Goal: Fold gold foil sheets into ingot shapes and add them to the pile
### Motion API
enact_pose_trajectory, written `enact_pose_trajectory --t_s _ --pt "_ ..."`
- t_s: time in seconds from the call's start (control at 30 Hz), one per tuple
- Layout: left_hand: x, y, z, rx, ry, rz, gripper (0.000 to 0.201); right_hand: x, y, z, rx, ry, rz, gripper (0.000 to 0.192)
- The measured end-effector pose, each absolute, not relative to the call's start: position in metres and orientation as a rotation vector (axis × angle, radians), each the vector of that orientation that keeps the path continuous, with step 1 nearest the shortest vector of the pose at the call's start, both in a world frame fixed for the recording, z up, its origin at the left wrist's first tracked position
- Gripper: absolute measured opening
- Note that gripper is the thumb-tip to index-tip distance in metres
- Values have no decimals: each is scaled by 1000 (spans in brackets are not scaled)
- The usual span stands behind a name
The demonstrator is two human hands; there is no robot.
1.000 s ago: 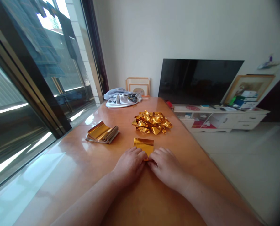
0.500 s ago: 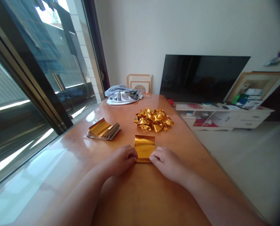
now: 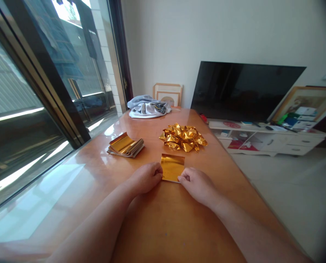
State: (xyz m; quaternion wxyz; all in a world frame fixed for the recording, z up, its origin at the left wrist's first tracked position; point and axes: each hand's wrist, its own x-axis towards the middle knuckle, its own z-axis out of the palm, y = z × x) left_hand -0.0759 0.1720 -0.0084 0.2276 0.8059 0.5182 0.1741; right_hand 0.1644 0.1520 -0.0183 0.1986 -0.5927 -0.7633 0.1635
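A sheet of gold foil paper (image 3: 173,167) lies on the brown table in front of me, its far edge curling up slightly. My left hand (image 3: 149,176) pinches its near left corner, fingers curled in. At the near right corner my right hand (image 3: 195,184) grips the paper between thumb and fingers. Left of the sheet sits a stack of gold foil paper (image 3: 126,145), curled at the edges. Just beyond the sheet is a heap of folded gold foil pieces (image 3: 183,137), shiny and pointed.
Bundled pale grey-blue cloth (image 3: 148,107) rests at the table's (image 3: 163,226) far end, with framed pictures (image 3: 168,93) behind it. To the right, a large television (image 3: 246,91) stands over a white cabinet (image 3: 272,142). A sliding glass window (image 3: 53,84) borders the left side.
The camera view has shifted a little, so everything sits slightly to the right. The near edge of the foil sheet now lies flatter, where a narrow folded strip showed before. Both hands stay at its corners.
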Motion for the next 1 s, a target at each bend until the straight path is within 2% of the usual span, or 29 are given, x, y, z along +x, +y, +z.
enact_pose_trajectory --t_s 0.7,1.0 --pt "-74 173 -7 2219 1459 453 9 168 151 -15 -1624 -2130 559 14" --pt "-72 171 -6 2216 1478 461 9 166 150 -13 -1666 -2155 507 14"
